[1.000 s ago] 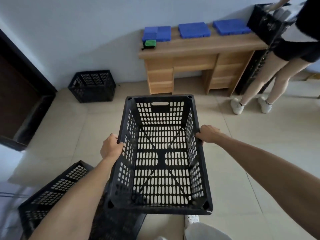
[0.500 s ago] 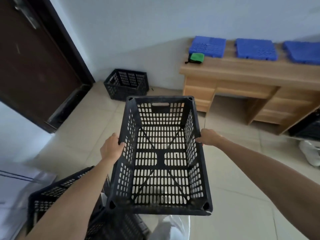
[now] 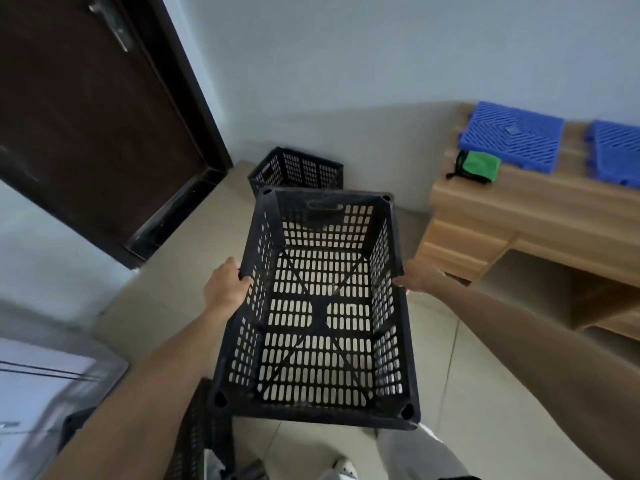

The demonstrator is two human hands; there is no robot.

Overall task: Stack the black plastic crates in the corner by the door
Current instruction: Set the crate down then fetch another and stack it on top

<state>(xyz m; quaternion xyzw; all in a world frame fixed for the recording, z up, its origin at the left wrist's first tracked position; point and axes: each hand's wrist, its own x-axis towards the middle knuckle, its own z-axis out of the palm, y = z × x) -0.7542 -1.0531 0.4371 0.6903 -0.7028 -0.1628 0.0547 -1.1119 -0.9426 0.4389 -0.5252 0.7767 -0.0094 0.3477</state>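
I carry an empty black perforated plastic crate [image 3: 322,306] in front of me, open side up, above the tiled floor. My left hand [image 3: 223,289] grips its left rim and my right hand [image 3: 415,275] grips its right rim. A second black crate [image 3: 298,169] stands on the floor in the corner, against the wall just right of the dark door [image 3: 86,116]; the far end of the held crate hides its front. Part of another black crate [image 3: 197,441] shows low down under my left forearm.
A wooden desk [image 3: 519,216] stands along the wall at right, bearing blue plastic panels [image 3: 509,140] and a green and black pouch [image 3: 478,166]. Pale tiles [image 3: 166,289] stretch between me and the corner. A blurred pale object [image 3: 41,375] lies at lower left.
The view has swung left and closer to the corner: the door and the corner crate are larger and nearer. The other person has left the view. Both hands keep their hold on the crate.
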